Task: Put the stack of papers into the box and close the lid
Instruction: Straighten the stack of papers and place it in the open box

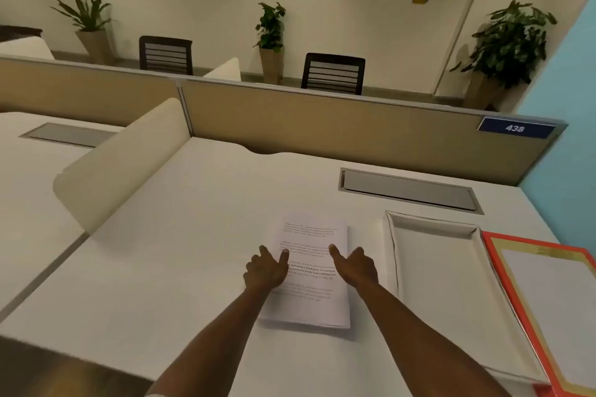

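A flat stack of white printed paper sheets (314,271) lies at the centre of the white table (193,235), its long side running from 6 to 12 o'clock. At its 3 o'clock, just beside it, an open shallow white cardboard box (432,255) sits empty. The box's red-and-gold-bordered lid (548,306) lies flat at the box's 3 o'clock, touching it, inner white face up.

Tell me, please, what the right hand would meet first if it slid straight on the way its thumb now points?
Probably only more of the stack of papers: the right hand points up-left across the printed sheet. Past the far edge lies bare desk.
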